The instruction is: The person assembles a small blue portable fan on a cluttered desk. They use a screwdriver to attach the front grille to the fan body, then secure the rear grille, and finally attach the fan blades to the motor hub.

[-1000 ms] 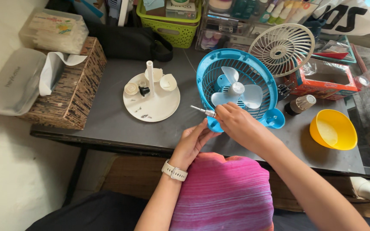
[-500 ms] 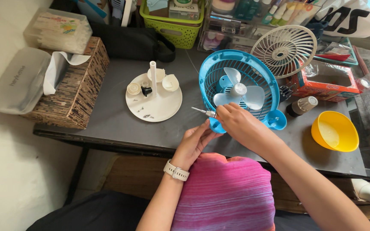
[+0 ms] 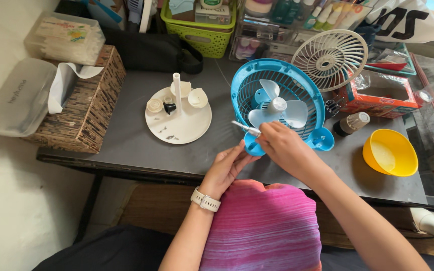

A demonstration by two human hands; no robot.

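Blue fan (image 3: 277, 103) lay on the dark worktop (image 3: 126, 140), near its front edge, front grille off, 3 pale blades (image 3: 277, 108) exposed inside the rear cage. 2 blue feet at its lower rim: 1 (image 3: 322, 139) uncovered on the right, 1 (image 3: 251, 145) partly under the hands.

Right hand (image 3: 282, 145) rested over the fan's lower rim, fingers clamped on a small screwdriver (image 3: 247, 129); the metal shaft pointed up and left, tip free over the worktop just beside the cage. Left hand (image 3: 227, 165) sat below and left of the fan, fingers together, fingertips touching the near blue foot; whether they pinched anything could not be told. White watch (image 3: 205, 199) on the left wrist.

Left of the fan, apart from it: round white base (image 3: 179, 123) with an upright post, carrying 3 small white parts, 1 black knob (image 3: 169, 106) and a few screws (image 3: 168, 135). Behind the fan, leaning upright: white grille (image 3: 330, 57). Right of the fan: small brown bottle (image 3: 351, 123) on its side, orange box (image 3: 377, 95), yellow bowl (image 3: 390, 152) well apart from the hands. At the far left edge: woven tissue box (image 3: 84, 108); clear lidded container (image 3: 18, 98) beside it. Green basket (image 3: 199, 27) at the back.
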